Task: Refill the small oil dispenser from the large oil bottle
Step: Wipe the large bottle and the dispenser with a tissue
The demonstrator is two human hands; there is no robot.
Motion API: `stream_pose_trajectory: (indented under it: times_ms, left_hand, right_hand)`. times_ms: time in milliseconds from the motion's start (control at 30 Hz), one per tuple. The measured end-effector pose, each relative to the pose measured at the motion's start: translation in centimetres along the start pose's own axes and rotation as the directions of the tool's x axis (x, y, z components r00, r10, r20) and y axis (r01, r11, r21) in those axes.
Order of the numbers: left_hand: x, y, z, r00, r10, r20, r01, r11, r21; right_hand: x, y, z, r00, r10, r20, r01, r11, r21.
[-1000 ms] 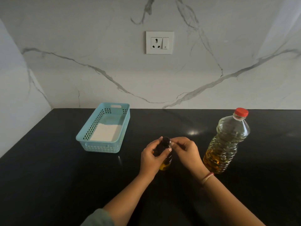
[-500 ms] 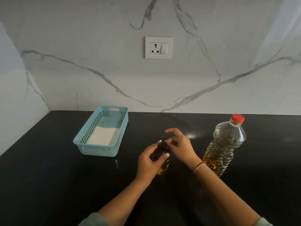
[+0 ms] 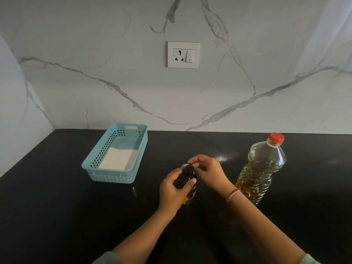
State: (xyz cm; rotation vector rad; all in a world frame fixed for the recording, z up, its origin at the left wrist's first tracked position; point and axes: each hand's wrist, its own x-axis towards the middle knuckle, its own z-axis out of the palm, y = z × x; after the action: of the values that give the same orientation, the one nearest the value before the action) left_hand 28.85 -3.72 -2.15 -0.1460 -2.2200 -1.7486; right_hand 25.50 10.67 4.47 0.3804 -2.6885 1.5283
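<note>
The left hand [image 3: 172, 190] wraps thumb and fingers round the small oil dispenser [image 3: 187, 175] — a dark round bottle upright on the glossy black counter [image 3: 57, 216], yellow oil at its base. The right hand [image 3: 208, 171] arches curled fingers over its black cap [image 3: 189, 168]; whether they pinch it I cannot tell. Near on the right stands the large oil bottle [image 3: 264, 164] — clear ribbed plastic, red cap [image 3: 276, 138], oil low inside.

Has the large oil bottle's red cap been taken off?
No, the red cap sits on the neck of the large oil bottle.
</note>
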Motion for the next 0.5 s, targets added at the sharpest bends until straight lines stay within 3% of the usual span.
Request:
stream_pose_trajectory:
  times_ms: [100, 233, 300, 400, 500]
  left_hand:
    - [0.0, -0.1, 0.0, 1.000, -0.005, -0.003, 0.005, 1.000, -0.007]
    - [-0.1, -0.2, 0.0, 1.000, -0.011, 0.003, 0.011, 1.000, -0.017]
    - [-0.1, -0.1, 0.0, 1.000, -0.007, -0.003, 0.007, 1.000, -0.018]
    - [-0.1, 0.1, 0.0, 1.000, -0.016, -0.002, 0.016, 1.000, -0.012]
    - [0.1, 0.0, -0.1, 1.000, -0.021, -0.011, 0.021, 1.000, -0.006]
  right_hand:
    - [0.3, 0.3, -0.7, 0.997, -0.006, 0.082, 0.009, 0.999, -0.035]
    - [0.7, -0.2, -1.8, 0.963, 0.128, 0.237, -0.188, 0.949, 0.252]
    - [1.2, -1.0, -1.8, 0.951, 0.118, 0.286, -0.173, 0.969, 0.175]
    - [2.0, -2.1, -1.3, 0.943, 0.044, 0.331, -0.026, 0.998, -0.058]
    - [2.5, -2.5, -1.5, 0.937, -0.017, 0.348, 0.068, 0.989, -0.133]
